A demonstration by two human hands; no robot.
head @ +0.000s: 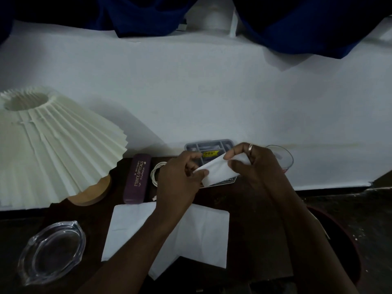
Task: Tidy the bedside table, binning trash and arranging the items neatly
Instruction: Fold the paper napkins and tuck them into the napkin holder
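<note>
White folded tissue paper (218, 168) is held up over the back of the dark brown wooden bedside table (244, 200), between the person's two hands. The left hand (180, 175) pinches the left end of the tissue with its thumb and fingers. The right hand (252, 164) has its fingers curled round the right end, and one finger wears a ring.

Just behind the hands sits a grey plastic tray with little boxes (209, 145), and it has a yellow sticker on it. A clear drinking glass (282, 158) stands just to the right of the right hand. A flat dark card with letters (229, 180) peeks out under the tissue.

To the left of the hands lies a coiled white cable (156, 170). Beside that lies a long purple glasses case with gold writing (136, 178). Further left is a big cream pleated paper lampshade (53, 145) on a light wooden base (93, 194).

A large flat white napkin (203, 230) lies open on the table under the left arm. A clear glass ashtray (51, 251) sits near the front left corner. A dark red round tub (350, 251) that looks like a bin sits low on the right, beside the table. Dark blue cloth (148, 18) hangs at the top.
</note>
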